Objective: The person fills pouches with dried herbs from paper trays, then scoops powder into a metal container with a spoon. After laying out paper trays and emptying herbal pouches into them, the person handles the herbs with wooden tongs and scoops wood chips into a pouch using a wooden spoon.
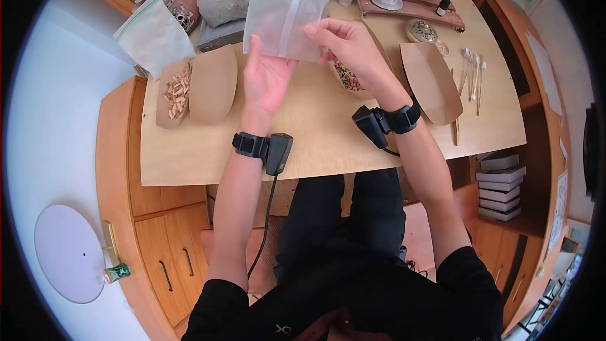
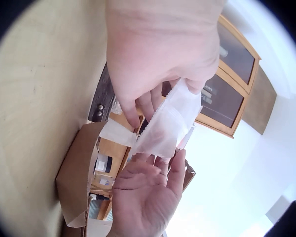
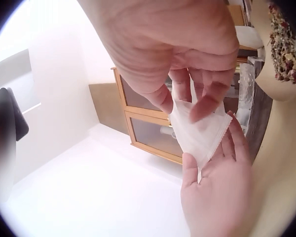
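Note:
A translucent white square pouch (image 1: pixel 271 22) with a paler seam strip is held up over the table in both hands. My left hand (image 1: pixel 268 85) holds it from below, palm up, thumb on the near face and fingers behind. My right hand (image 1: pixel 353 47) pinches its right edge between thumb and fingers. The right wrist view shows the pouch (image 3: pixel 200 133) creased between the two hands, with a serrated edge. Under the right hand, partly hidden, sits a paper tray of mixed dried petals (image 1: pixel 349 79).
At left are a tray of dried slices (image 1: pixel 177 91), a bare brown tray (image 1: pixel 214 82) and a zip bag (image 1: pixel 154 35). A clipped bag (image 1: pixel 230 3) stands behind. Right are another tray (image 1: pixel 429 82), slim tools (image 1: pixel 473 76), a brass burner (image 1: pixel 421 30) and a wooden rack (image 1: pixel 404 9).

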### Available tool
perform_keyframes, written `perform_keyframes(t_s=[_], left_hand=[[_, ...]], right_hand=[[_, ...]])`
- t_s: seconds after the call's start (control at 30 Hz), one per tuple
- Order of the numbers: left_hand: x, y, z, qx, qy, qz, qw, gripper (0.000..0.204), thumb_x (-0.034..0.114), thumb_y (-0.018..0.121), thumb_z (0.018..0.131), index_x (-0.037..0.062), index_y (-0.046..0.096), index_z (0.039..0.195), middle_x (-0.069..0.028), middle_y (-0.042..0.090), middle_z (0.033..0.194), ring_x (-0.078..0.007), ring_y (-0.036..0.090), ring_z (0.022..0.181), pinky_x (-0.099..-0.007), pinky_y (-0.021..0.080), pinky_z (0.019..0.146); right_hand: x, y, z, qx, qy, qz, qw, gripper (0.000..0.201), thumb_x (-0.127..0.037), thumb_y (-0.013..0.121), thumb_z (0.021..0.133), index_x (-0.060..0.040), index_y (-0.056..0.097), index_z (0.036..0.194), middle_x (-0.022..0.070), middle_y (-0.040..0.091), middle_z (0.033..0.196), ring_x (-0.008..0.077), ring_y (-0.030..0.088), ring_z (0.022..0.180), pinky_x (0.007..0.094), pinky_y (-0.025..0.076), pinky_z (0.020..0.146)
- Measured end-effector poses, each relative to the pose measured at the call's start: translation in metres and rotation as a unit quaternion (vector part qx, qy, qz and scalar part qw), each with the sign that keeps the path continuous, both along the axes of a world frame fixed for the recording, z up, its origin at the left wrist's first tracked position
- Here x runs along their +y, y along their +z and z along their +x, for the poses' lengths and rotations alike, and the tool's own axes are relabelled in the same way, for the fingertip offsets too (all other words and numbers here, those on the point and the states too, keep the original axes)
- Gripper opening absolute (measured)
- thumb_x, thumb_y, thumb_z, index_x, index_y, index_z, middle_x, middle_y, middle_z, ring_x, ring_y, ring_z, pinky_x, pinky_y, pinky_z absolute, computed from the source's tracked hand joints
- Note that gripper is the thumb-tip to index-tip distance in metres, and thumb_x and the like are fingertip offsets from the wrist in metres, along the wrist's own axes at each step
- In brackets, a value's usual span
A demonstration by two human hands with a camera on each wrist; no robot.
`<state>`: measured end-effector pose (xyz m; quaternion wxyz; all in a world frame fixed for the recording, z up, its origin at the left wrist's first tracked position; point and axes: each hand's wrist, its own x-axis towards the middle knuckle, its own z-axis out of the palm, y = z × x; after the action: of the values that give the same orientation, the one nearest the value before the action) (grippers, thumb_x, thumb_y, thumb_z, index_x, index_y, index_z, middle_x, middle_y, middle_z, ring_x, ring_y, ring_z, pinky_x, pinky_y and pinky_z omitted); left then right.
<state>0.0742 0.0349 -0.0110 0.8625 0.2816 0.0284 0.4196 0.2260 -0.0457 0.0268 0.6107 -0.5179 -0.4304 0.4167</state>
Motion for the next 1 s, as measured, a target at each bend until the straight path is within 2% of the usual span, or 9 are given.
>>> perform_keyframes(t_s=[0.23,0.33,0.4,0.47,0.57,0.7,0.8,0.93,1.0], left_hand=[[-0.002,0.000,0.001,0.060,0.015,0.051,0.997,0.052,0.036,0.046,0.102,0.0036,0.037,0.141,-0.0102,0.047,0.142,-0.0246,0.042,0.133,-0.0426,0.031,0.112],[-0.001,0.000,-0.003,0.059,0.023,0.073,0.995,0.062,0.041,0.053,0.097,0.0062,0.034,0.145,-0.0121,0.042,0.146,-0.0268,0.038,0.136,-0.0446,0.029,0.114],[-0.004,0.000,-0.007,0.059,0.025,0.095,0.993,0.071,0.046,0.058,0.094,0.0095,0.030,0.148,-0.0136,0.036,0.150,-0.0286,0.034,0.139,-0.0469,0.028,0.116],[-0.006,0.008,-0.009,0.022,0.031,0.175,0.984,0.096,0.058,0.070,0.079,0.0159,0.023,0.152,-0.0160,0.029,0.154,-0.0324,0.030,0.141,-0.0504,0.027,0.115],[-0.004,0.010,-0.010,0.024,0.036,0.197,0.979,0.109,0.064,0.076,0.070,0.0213,0.020,0.154,-0.0195,0.024,0.155,-0.0366,0.027,0.142,-0.0529,0.026,0.115],[-0.007,0.008,-0.011,0.035,0.055,0.186,0.980,0.108,0.063,0.075,0.072,0.0202,0.020,0.154,-0.0227,0.023,0.155,-0.0401,0.025,0.142,-0.0537,0.025,0.116],[-0.006,0.011,-0.007,0.040,0.068,0.165,0.983,0.107,0.062,0.075,0.072,0.0194,0.021,0.153,-0.0251,0.025,0.153,-0.0431,0.026,0.141,-0.0541,0.026,0.115],[-0.005,0.008,-0.006,0.035,0.064,0.118,0.990,0.099,0.068,0.068,0.076,0.0170,0.028,0.150,-0.0252,0.030,0.151,-0.0422,0.029,0.140,-0.0527,0.026,0.116],[-0.005,0.003,-0.006,0.031,0.053,0.096,0.993,0.096,0.070,0.064,0.077,0.0166,0.030,0.149,-0.0252,0.032,0.150,-0.0420,0.029,0.140,-0.0521,0.026,0.115]], right_hand=[[0.000,-0.004,0.005,-0.036,-0.005,-0.028,0.999,0.031,-0.032,0.071,0.088,-0.0017,0.070,0.083,-0.0027,0.059,0.074,0.0041,0.048,0.069,0.0216,0.037,0.059],[-0.001,0.000,0.000,0.033,0.032,-0.025,0.999,0.027,-0.027,0.069,0.090,-0.0004,0.069,0.086,-0.0011,0.062,0.079,0.0053,0.055,0.074,0.0230,0.046,0.064],[-0.009,0.007,-0.004,0.233,0.118,-0.014,0.965,0.022,-0.021,0.065,0.093,0.0007,0.067,0.096,0.0023,0.066,0.093,0.0096,0.062,0.086,0.0275,0.057,0.078],[-0.005,-0.001,-0.002,0.272,0.140,-0.014,0.952,0.023,-0.020,0.063,0.094,0.0014,0.064,0.104,0.0045,0.065,0.100,0.0122,0.064,0.092,0.0296,0.058,0.085],[-0.001,-0.006,-0.001,0.351,0.168,-0.015,0.921,0.029,-0.018,0.059,0.097,0.0042,0.058,0.116,0.0087,0.063,0.111,0.0156,0.065,0.100,0.0322,0.059,0.090],[-0.001,-0.009,-0.006,0.433,0.215,-0.023,0.875,0.043,-0.018,0.058,0.097,0.0102,0.046,0.127,0.0147,0.055,0.126,0.0201,0.062,0.109,0.0335,0.056,0.096],[0.001,-0.010,-0.008,0.459,0.258,0.003,0.850,0.047,-0.020,0.057,0.098,0.0095,0.042,0.131,0.0151,0.052,0.130,0.0209,0.058,0.116,0.0328,0.052,0.101],[-0.001,-0.009,-0.019,0.446,0.250,0.042,0.858,0.048,-0.024,0.055,0.099,0.0091,0.043,0.131,0.0137,0.051,0.132,0.0220,0.055,0.119,0.0345,0.047,0.104],[-0.005,-0.009,-0.022,0.341,0.234,0.082,0.907,0.042,-0.026,0.054,0.099,0.0047,0.050,0.127,0.0105,0.053,0.133,0.0221,0.054,0.120,0.0375,0.045,0.102]])
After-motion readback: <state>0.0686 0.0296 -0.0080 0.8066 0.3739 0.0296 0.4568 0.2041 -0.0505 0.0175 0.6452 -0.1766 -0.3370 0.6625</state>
